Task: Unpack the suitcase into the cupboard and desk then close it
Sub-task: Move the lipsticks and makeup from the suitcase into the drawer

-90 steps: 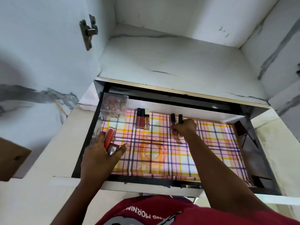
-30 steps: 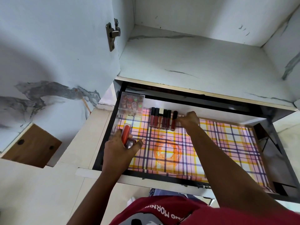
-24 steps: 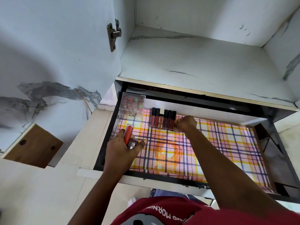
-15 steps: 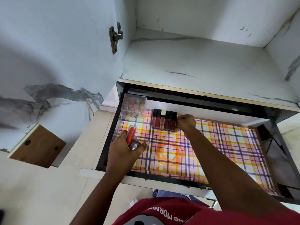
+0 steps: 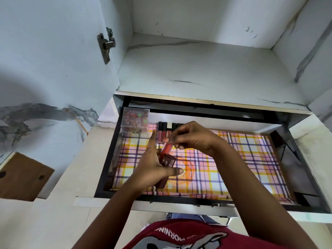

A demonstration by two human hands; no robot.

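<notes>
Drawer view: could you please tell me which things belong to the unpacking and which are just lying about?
Job:
- red tube, pinched by right hand
- items in left hand
- tube row
- clear box
- drawer

Lying about:
- hinge
- wooden panel
- shelf

- The cupboard (image 5: 206, 18) is white inside, with grey lines like marble.
- Its shelf (image 5: 206, 74) is bare and has small dark marks.
- A metal hinge (image 5: 106, 45) sits on the left wall of the cupboard.
- A brown wooden board (image 5: 21, 177) shows low on the left.
- Soft daylight falls on the white walls.
</notes>
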